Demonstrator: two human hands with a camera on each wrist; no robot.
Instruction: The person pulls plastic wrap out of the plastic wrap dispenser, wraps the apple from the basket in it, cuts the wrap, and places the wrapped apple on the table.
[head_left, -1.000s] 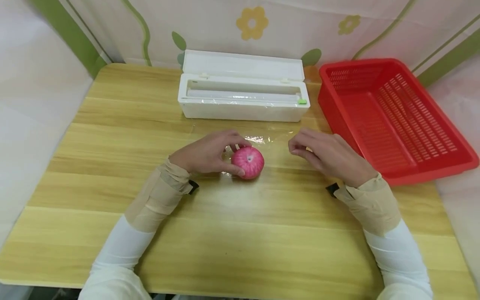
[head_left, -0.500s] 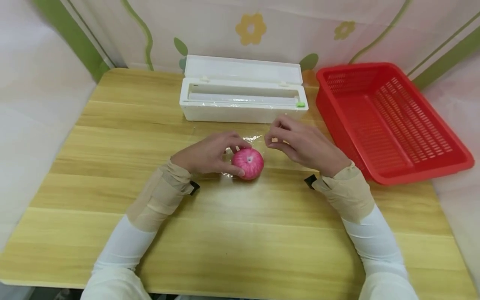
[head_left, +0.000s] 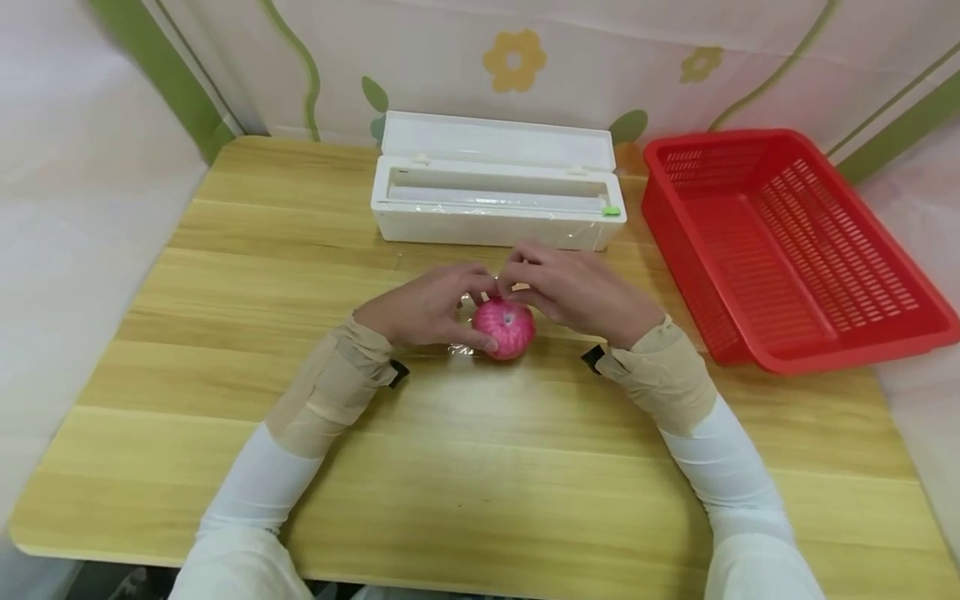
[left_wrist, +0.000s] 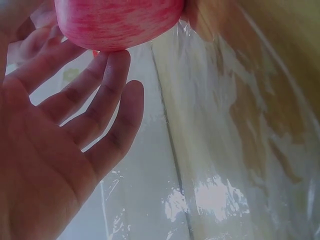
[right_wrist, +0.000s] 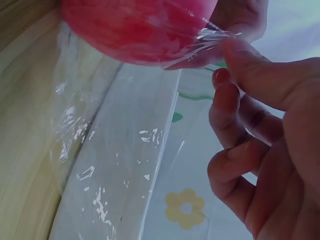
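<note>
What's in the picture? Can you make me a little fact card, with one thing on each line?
Left hand: holds the pink apple
Right hand: pinches clear film that stretches across the apple's side
White box: beyond the apple, lid open, white roll inside
Red basket: to the right of the box
Table: light wood

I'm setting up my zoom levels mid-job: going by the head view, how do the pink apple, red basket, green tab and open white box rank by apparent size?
Largest to smallest:
1. red basket
2. open white box
3. pink apple
4. green tab
</note>
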